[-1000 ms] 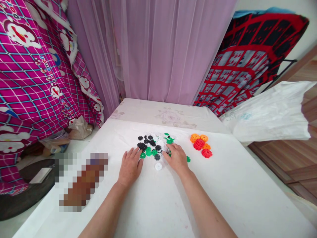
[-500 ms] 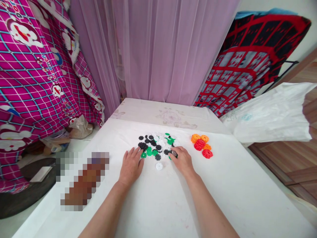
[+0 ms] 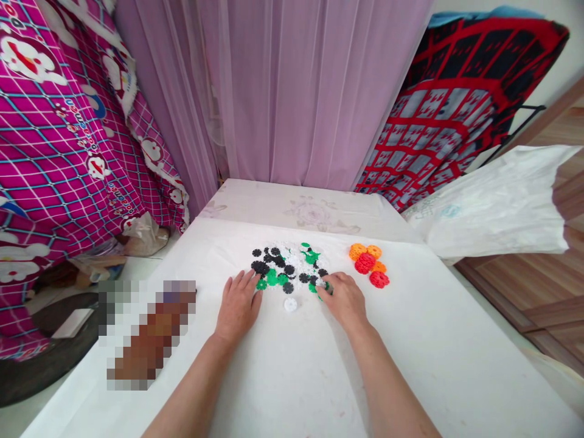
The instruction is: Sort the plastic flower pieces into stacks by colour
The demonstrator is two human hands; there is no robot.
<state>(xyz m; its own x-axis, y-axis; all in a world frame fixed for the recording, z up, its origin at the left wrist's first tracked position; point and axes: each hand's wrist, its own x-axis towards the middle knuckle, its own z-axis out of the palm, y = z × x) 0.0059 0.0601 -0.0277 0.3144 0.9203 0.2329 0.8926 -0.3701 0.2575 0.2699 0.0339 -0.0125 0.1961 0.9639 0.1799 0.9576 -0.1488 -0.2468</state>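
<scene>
A heap of notched plastic discs lies on the white-covered table, with white discs point(image 3: 292, 255), black discs point(image 3: 260, 267) and green discs point(image 3: 272, 277) mixed together. My left hand point(image 3: 238, 304) rests flat at the heap's left edge, fingers spread, fingertips beside black and green pieces. At the right edge, my right hand point(image 3: 344, 298) has its fingers bent and its thumb apart from the index finger. Green and dark discs show in that gap; whether it grips any is hard to see. One white disc point(image 3: 290, 305) lies between the hands, in front of the heap.
Orange discs point(image 3: 358, 252) and red discs point(image 3: 378, 279) form a separate group to the right. A pixelated patch point(image 3: 152, 334) covers something at the table's left. A white plastic bag point(image 3: 497, 207) hangs at the right edge, and a purple curtain point(image 3: 292, 91) hangs behind.
My right hand has shifted slightly right relative to the heap, and the dark disc by its fingertips now shows apart from them. My left hand stays in place. The view has moved slightly.
</scene>
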